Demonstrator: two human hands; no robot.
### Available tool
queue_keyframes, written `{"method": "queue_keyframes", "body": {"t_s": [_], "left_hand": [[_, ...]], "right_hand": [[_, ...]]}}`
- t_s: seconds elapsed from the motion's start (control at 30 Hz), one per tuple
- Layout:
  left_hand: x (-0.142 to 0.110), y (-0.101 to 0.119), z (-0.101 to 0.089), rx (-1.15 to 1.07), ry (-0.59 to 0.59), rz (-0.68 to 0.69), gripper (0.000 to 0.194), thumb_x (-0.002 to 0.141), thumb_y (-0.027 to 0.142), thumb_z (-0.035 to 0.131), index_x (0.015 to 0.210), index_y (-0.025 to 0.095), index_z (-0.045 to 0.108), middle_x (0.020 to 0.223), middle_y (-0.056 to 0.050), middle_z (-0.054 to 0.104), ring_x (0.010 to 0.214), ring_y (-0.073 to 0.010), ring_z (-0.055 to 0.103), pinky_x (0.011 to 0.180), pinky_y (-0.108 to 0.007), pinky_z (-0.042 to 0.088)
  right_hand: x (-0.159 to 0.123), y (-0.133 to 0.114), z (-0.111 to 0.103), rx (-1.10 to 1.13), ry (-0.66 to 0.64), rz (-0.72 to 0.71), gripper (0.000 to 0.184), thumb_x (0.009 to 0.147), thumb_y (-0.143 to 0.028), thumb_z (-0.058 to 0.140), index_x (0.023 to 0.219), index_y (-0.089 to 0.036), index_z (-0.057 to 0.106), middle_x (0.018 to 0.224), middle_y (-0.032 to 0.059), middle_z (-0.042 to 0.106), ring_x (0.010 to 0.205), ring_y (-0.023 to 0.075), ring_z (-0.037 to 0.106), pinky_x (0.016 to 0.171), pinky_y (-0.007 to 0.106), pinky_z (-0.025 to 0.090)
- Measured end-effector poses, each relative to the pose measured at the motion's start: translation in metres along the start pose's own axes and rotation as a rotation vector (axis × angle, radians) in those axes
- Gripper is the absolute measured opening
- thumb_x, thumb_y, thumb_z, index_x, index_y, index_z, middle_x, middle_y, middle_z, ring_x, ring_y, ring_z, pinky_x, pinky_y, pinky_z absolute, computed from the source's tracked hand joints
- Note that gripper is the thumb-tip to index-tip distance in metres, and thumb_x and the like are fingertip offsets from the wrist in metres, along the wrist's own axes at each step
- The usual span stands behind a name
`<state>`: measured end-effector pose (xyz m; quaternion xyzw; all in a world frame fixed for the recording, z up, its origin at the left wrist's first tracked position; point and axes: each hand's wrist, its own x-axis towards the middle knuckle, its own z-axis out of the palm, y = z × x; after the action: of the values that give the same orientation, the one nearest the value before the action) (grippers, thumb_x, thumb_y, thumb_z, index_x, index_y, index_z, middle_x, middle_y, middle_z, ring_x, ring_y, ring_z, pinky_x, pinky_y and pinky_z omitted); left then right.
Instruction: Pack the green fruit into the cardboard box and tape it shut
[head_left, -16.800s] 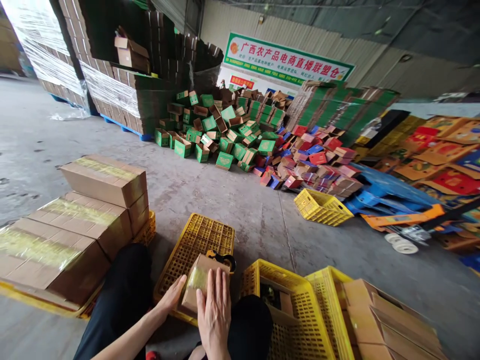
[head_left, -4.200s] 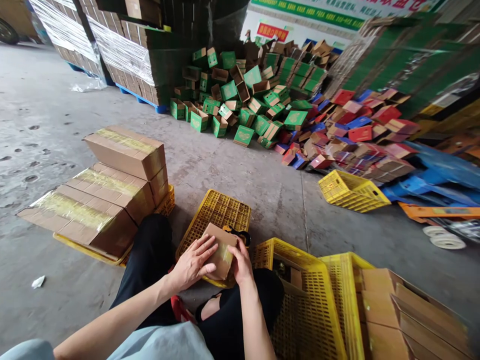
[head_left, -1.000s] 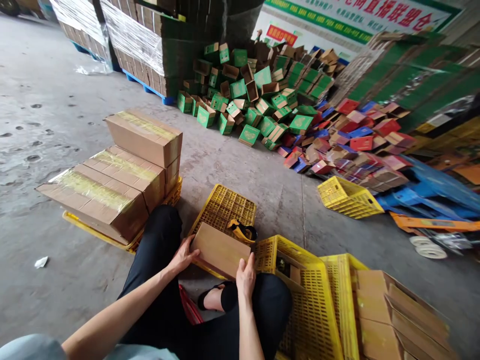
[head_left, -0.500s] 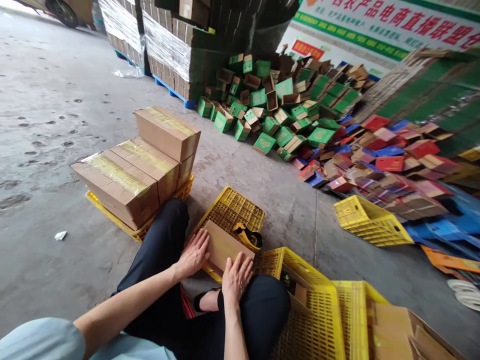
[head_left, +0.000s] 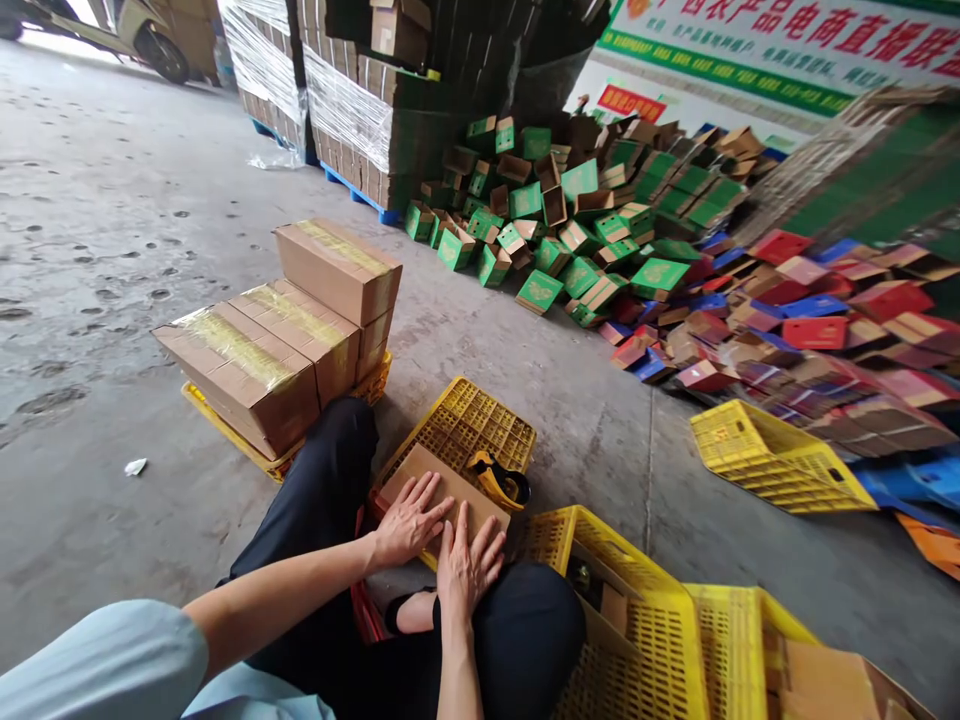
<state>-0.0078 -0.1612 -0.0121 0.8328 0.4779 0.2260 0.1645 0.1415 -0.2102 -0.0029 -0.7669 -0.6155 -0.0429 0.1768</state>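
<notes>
A brown cardboard box (head_left: 475, 503) lies on an upturned yellow plastic crate (head_left: 487, 415) in front of me. My left hand (head_left: 411, 520) rests on the box's left and middle part, fingers spread. Beside it, my right hand (head_left: 466, 568) lies flat on the right part, its fingers also apart. The fingertips of the two hands are close together. A yellow and black tape dispenser (head_left: 501, 486) sits on the crate just beyond the box. Neither hand grips anything.
Taped cartons (head_left: 277, 345) are stacked on a yellow crate at my left. At my right, a yellow crate (head_left: 660, 640) holds cardboard and dark items. Another yellow crate (head_left: 780, 460) lies further off. Green boxes (head_left: 540, 290) and red boxes (head_left: 814, 332) are heaped behind.
My left hand has slid from the box's left edge onto its top, closer to my right hand. My right hand stays on the box. The view has shifted slightly.
</notes>
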Motion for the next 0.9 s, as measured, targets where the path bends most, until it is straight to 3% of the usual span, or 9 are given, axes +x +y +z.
{"method": "queue_keyframes", "body": {"t_s": [0.23,0.5,0.67,0.77,0.9], "left_hand": [[0.002,-0.006,-0.013,-0.057,-0.034,-0.010,0.062,0.107,0.059,0.049,0.161,0.028,0.047,0.173,-0.013,0.031,0.160,-0.0326,0.030,0.130,-0.055,0.023],[-0.004,-0.041,-0.023,-0.155,0.024,-0.244,0.071,0.108,0.061,0.044,0.167,0.022,0.034,0.175,-0.013,0.025,0.163,-0.0350,0.021,0.131,-0.061,0.011],[-0.003,-0.051,-0.023,-0.449,0.036,-0.351,0.078,0.107,0.064,0.036,0.168,0.015,0.030,0.178,-0.014,0.013,0.165,-0.0286,0.015,0.133,-0.046,0.017],[0.000,-0.051,-0.031,-0.639,0.031,-0.407,0.082,0.104,0.070,0.034,0.166,0.016,0.035,0.177,-0.011,0.021,0.164,-0.0267,0.018,0.134,-0.042,0.015],[0.003,-0.048,-0.043,-0.820,0.074,-0.463,0.084,0.101,0.077,0.035,0.159,0.018,0.049,0.171,-0.010,0.038,0.164,-0.0273,0.021,0.135,-0.043,0.012]], "right_hand": [[0.000,-0.002,-0.003,-0.013,-0.022,-0.004,0.059,0.109,-0.051,0.031,0.155,-0.026,0.057,0.164,0.0248,0.042,0.155,0.0485,0.029,0.115,0.074,0.029],[0.000,-0.007,-0.003,0.020,0.009,0.045,0.059,0.108,-0.052,0.035,0.156,-0.025,0.055,0.166,0.0213,0.041,0.157,0.0463,0.025,0.119,0.073,0.025],[0.000,-0.007,0.003,0.016,-0.009,0.021,0.060,0.110,-0.049,0.030,0.156,-0.020,0.055,0.165,0.0230,0.042,0.155,0.0459,0.029,0.119,0.073,0.023],[0.003,-0.022,0.008,0.076,-0.035,-0.085,0.061,0.111,-0.044,0.026,0.153,-0.012,0.057,0.162,0.0241,0.046,0.152,0.0429,0.036,0.120,0.066,0.029],[0.013,-0.062,0.012,0.202,-0.010,-0.178,0.055,0.111,-0.042,0.031,0.146,-0.012,0.061,0.148,0.0216,0.059,0.142,0.0360,0.049,0.117,0.056,0.038]]}}
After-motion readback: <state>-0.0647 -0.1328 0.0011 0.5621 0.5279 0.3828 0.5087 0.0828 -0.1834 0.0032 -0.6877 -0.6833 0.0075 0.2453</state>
